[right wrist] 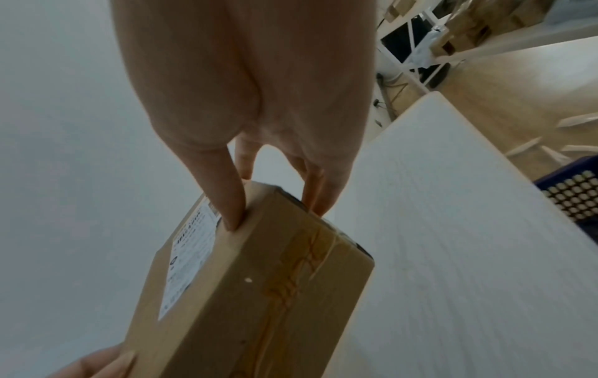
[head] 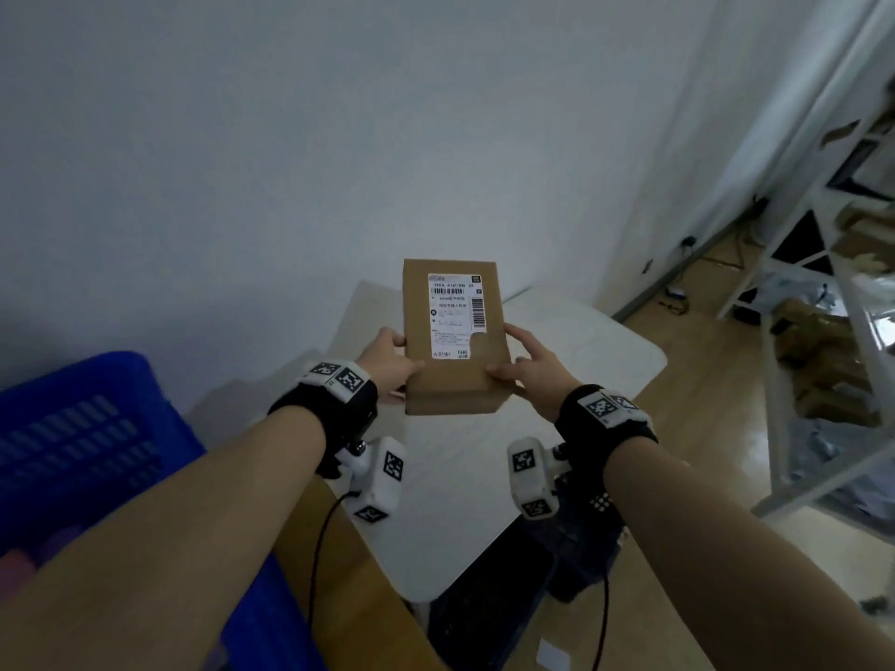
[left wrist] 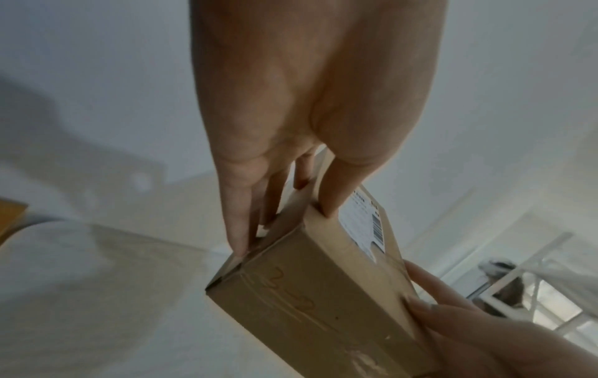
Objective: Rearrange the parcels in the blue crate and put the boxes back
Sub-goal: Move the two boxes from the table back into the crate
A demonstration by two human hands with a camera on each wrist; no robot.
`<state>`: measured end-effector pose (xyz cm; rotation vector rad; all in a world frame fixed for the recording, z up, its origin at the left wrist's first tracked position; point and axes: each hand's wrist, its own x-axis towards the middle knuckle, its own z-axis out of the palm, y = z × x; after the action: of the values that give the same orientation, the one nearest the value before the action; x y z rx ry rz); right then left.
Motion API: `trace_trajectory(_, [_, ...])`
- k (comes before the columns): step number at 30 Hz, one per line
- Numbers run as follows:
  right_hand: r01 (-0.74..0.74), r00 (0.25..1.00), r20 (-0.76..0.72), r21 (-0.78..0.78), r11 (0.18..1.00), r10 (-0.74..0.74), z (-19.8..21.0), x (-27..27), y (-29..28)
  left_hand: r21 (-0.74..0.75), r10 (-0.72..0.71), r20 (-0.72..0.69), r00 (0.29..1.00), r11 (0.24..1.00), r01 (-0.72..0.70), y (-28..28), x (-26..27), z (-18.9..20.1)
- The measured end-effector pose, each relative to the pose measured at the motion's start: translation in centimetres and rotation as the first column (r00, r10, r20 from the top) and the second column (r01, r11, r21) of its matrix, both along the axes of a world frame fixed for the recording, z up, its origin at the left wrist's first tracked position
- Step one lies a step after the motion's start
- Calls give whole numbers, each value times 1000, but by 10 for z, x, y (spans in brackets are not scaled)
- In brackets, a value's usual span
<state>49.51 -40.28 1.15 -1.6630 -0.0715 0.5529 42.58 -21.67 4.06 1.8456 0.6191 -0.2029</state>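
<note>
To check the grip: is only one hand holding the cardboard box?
No, the left hand and right hand both grip the cardboard box.

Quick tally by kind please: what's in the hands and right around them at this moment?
Brown cardboard boxes with white label: 1, held by left hand and right hand
Blue plastic crates: 1
White tables: 1
Total: 3
</note>
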Motion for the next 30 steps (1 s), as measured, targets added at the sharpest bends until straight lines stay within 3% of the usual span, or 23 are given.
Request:
trace_trajectory(6, [-120,986,128,98,988,107,80,-49,38,-33,64,174,983,998,-59,46,-62,69])
trace_trajectory(12, [-239,955,203,100,966,215,119,-117,92,-44,122,285,951,992,-114,98,-153,104])
trace_trajectory(19, [-373,908,242,93,923,342,132,-204,164,-68,270,361,893,962,-264,157,-271,122])
trace_trajectory(25, [-476,873,174,89,875,456,128,-276,233,-34,378,283,882,923,-384,205,-373,124])
trace_trajectory(30, [-630,771,116,4,776,626,109,-329,291,-43,444,179,878,895,-444,237,-454,113])
